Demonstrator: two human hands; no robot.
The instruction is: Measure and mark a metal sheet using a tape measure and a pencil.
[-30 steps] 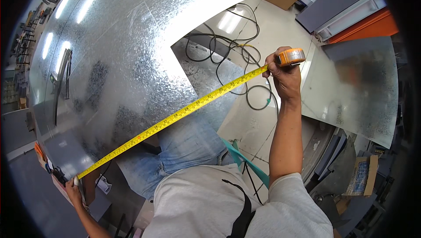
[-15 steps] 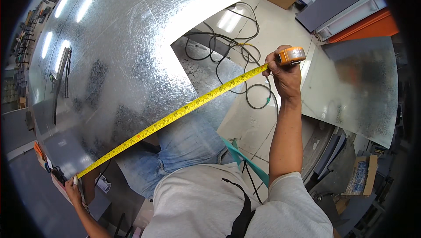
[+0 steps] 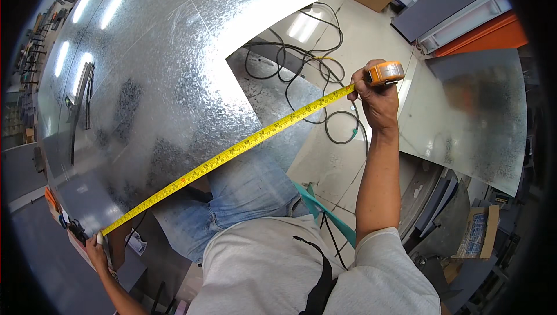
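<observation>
A yellow tape measure blade (image 3: 232, 151) stretches along the near edge of a large galvanized metal sheet (image 3: 174, 83). At the sheet's near left corner my left hand (image 3: 97, 253) pinches the blade's end. My right hand (image 3: 376, 96) is closed around the orange tape measure case (image 3: 385, 73), beyond the sheet's cut edge on the right. The blade runs out past that edge, over open space, into my right hand's fingers. Scissors with dark handles (image 3: 75, 229) lie just beside my left hand.
Dark cables (image 3: 290, 62) lie coiled on the tiled floor. Another metal sheet (image 3: 476, 118) stands at the right, near a cardboard box (image 3: 478, 232) and orange panels (image 3: 487, 33). Long thin dark strips (image 3: 82, 106) rest on the large sheet's left side.
</observation>
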